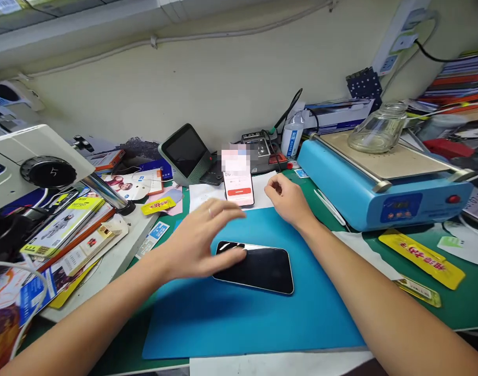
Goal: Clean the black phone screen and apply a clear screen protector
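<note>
A smartphone with a dark screen (262, 269) lies face up on the blue mat (239, 324). Over its left end hovers my left hand (203, 240), fingers spread and a ring on one of them. Its thumb overlaps the screen; whether it touches cannot be told. At the mat's far right edge my right hand (288, 198) is curled closed, and anything inside it is hidden. Between the hands and the wall, a second phone (239, 194) stands propped up with a lit screen and a red button; its top is blurred out.
A blue heating machine (380, 201) with a glass jar (380, 128) on top stands right. Yellow packets (422, 258) and white tweezers (330, 206) lie near it. Left are a microscope stand (109, 193) and stacked boxes (62, 227). A grey-green device with a screen (187, 154) stands behind.
</note>
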`<state>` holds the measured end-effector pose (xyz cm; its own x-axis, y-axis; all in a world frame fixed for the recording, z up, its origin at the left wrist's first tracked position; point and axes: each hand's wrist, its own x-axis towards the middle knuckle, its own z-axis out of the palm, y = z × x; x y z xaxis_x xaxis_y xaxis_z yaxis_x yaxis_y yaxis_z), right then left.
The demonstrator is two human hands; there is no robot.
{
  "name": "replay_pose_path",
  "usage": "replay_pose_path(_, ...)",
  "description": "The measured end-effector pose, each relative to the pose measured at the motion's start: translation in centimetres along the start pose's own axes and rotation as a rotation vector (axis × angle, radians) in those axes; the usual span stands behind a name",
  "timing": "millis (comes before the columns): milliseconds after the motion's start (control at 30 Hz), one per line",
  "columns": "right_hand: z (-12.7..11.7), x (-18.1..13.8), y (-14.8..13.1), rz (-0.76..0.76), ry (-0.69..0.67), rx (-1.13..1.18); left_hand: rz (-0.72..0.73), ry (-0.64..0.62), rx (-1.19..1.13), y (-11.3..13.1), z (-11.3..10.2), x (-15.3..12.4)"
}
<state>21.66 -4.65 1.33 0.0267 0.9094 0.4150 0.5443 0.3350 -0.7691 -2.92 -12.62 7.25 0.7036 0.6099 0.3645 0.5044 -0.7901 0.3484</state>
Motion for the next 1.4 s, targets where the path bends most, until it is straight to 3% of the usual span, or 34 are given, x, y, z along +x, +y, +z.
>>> replay_pose_path(67, 0.0, 0.0, 0.0, 0.002, -0.002, 0.000, -0.040, -0.155, 0.017, -0.5, 0.6, -2.4)
replay_pose_path(267, 0.4, 0.6, 0.4, 0.014, -0.011, -0.018, -0.063, -0.280, 0.045, -3.2, 2.8, -4.7)
replay_pose_path(567, 0.0, 0.5, -0.4, -0.032, -0.055, -0.043, -0.184, -0.165, -0.029, -2.7, 3.1, -4.8)
replay_pose_path(967, -0.6, -0.3, -2.1, -0.108, -0.274, -0.129, -0.310, -0.081, 0.003, -3.5, 3.3, -4.2)
replay_pose_path(1133, -0.4, -0.6, -3.1, -0.139, -0.211, -0.170, -0.274, -0.086, -0.010, -3.8, 3.5, -4.1)
replay_pose_path(1300, -3.7, -1.8, -7.3, -0.292, -0.183, -0.331, -0.221, -0.133, 0.027, -3.9, 2.8, -4.1)
replay_pose_path(1400, -8.0, -3.7, -8.0, -0.198, -0.158, -0.415, -0.209, -0.152, 0.058, -4.0, 2.6, -4.3)
